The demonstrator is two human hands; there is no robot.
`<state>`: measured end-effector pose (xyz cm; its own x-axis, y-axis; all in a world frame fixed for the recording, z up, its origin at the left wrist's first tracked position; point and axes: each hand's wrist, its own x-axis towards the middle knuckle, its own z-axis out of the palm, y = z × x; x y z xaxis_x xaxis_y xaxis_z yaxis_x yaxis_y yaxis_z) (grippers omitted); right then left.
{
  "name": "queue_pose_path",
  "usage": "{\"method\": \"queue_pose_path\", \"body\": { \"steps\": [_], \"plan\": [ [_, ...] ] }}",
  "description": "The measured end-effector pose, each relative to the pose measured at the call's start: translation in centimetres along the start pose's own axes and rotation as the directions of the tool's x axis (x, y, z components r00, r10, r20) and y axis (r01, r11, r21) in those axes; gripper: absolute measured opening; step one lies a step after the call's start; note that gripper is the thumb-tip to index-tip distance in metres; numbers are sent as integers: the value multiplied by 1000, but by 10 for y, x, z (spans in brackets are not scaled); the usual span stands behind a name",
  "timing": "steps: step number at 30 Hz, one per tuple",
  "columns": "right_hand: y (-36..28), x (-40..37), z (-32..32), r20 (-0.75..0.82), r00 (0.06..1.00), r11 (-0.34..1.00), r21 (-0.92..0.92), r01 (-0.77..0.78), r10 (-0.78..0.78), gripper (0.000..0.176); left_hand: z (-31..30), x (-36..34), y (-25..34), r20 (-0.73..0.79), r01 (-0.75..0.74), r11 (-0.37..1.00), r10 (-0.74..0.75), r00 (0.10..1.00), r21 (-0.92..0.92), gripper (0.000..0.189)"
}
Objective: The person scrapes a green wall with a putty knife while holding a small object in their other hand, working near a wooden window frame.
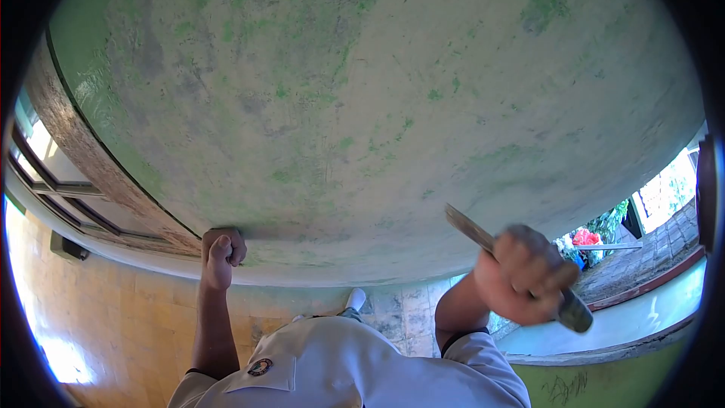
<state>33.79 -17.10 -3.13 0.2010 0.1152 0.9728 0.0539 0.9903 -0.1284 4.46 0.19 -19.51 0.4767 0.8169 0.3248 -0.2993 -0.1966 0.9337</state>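
Observation:
My right hand point(529, 276) is wrapped round the handle of a long narrow tool point(470, 228). Its thin end points up and left toward the wall, and its rounded dark end sticks out below my fist. My left hand point(223, 248) is a closed fist near the lower edge of the wall surface, beside the wooden frame; whether anything is inside it is hidden. The wall point(362, 121) has a patchy grey-white surface with green paint remnants.
A wooden-framed window point(83, 196) is at the left, with a tiled floor point(136, 302) below. At the right are a ledge point(642, 264), red flowers point(586, 237) and a bright opening. A white-covered foot point(356, 299) shows below the wall.

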Motion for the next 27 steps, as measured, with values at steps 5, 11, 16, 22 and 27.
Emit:
{"method": "queue_pose_path", "body": {
  "steps": [5, 11, 16, 22, 27],
  "plan": [
    [20, -9, 0, 0, 998, 997, -47, -58, 58, 24, 2, 0, 3, 1, 17, 1000, -17, 1000, 6, 60],
    [9, -8, 5, 22, 999, 999, 16, 39, -39, 24, 0, -1, 0, -6, -4, 1000, 4, 1000, 5, 60],
    [16, -5, 0, 40, 999, 994, -108, 0, 5, 21, -1, -1, -2, -2, -1, 1000, 0, 1000, -19, 59],
    [-1, -3, 5, -24, 997, 998, -16, 66, -67, 23, 1, -1, 1, 0, -4, 1000, 4, 1000, -3, 59],
    [17, -6, 0, 16, 999, 993, -111, -30, 32, 24, 0, -1, -2, -7, -3, 1000, 3, 1000, -19, 59]
  ]
}}
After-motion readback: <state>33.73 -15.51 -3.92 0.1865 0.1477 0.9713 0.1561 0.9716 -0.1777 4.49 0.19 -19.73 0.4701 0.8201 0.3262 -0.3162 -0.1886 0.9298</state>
